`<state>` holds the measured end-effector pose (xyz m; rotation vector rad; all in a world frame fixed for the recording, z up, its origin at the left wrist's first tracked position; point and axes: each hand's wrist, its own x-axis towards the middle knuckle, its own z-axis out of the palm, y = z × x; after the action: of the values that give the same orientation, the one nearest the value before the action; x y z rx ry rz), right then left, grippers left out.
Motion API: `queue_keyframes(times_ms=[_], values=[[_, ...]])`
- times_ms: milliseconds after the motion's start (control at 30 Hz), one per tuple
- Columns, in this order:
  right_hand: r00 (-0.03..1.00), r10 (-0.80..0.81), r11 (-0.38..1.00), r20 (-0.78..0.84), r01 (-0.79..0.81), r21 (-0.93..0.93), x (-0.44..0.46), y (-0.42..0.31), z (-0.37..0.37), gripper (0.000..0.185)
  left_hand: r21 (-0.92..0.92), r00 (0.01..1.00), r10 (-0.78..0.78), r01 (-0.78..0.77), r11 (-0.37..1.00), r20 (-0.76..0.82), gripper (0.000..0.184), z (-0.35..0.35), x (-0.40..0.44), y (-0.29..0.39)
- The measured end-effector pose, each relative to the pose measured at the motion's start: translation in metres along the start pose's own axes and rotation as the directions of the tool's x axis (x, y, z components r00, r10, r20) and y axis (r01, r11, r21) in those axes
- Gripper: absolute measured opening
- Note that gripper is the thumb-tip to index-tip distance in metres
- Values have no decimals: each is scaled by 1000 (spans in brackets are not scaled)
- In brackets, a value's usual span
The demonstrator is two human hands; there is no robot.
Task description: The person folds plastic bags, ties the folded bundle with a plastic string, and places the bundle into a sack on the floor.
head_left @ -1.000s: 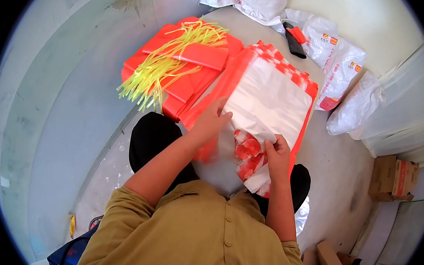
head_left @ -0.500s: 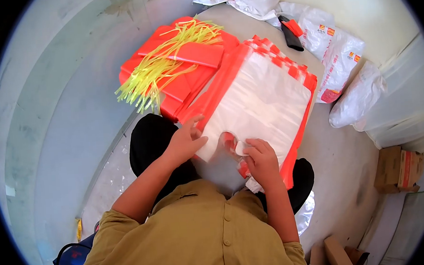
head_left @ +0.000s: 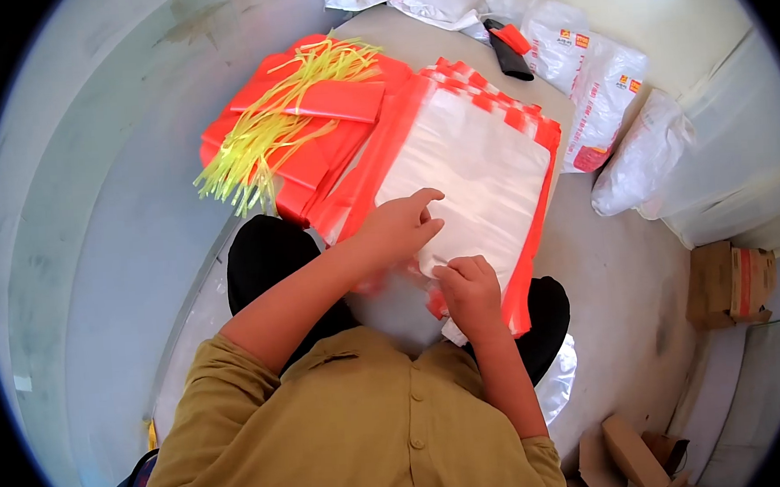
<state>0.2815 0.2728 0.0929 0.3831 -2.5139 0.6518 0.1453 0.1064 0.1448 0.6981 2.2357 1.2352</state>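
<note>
A stack of red and white plastic bags [head_left: 474,162] lies flat in front of me, its near edge reaching over my lap. My left hand [head_left: 400,228] is over the left-middle part of the top bag, thumb and forefinger apart, holding nothing; whether its fingertips touch the film is unclear. Close to the bag's near edge, my right hand [head_left: 471,294] has its fingers closed on the white film. Beside the stack on the left is a pile of folded red plastic bags [head_left: 341,99], with a bundle of yellow plastic strips [head_left: 259,144] lying across it.
White printed sacks [head_left: 609,96] line the far right wall. A black and red object [head_left: 510,53] lies beyond the stack. Cardboard boxes [head_left: 723,284] stand at the right, with open cardboard [head_left: 631,456] lower down. A curved pale wall [head_left: 111,216] rises on the left.
My left hand has moved right and slightly up over the top bag, nearer my right hand. My right hand stays at the near edge. The whole view has shifted slightly.
</note>
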Motion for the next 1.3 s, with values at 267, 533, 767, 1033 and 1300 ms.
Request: queue_keyframes(times_ms=[267, 533, 767, 1033, 1300], values=[[998, 7, 999, -64, -10, -44, 3, -3, 3, 25, 88, 985, 145, -154, 984, 98, 43, 23, 1, -36], [992, 126, 992, 13, -126, 17, 15, -3, -7, 19, 410, 780, 622, -546, 731, -71, 36, 37, -9, -41], [772, 625, 764, -115, -574, 295, -28, 30, -32, 27, 274, 833, 546, -506, 818, -94, 12, 45, 4, -47], [653, 755, 579, -54, -626, 523, -74, 53, -40, 40, 201, 946, 311, -287, 936, -95, 16, 44, 7, -31], [577, 815, 292, 54, -490, 821, -54, 50, -34, 47, 67, 965, 231, -224, 972, -121, 18, 44, 9, -30]])
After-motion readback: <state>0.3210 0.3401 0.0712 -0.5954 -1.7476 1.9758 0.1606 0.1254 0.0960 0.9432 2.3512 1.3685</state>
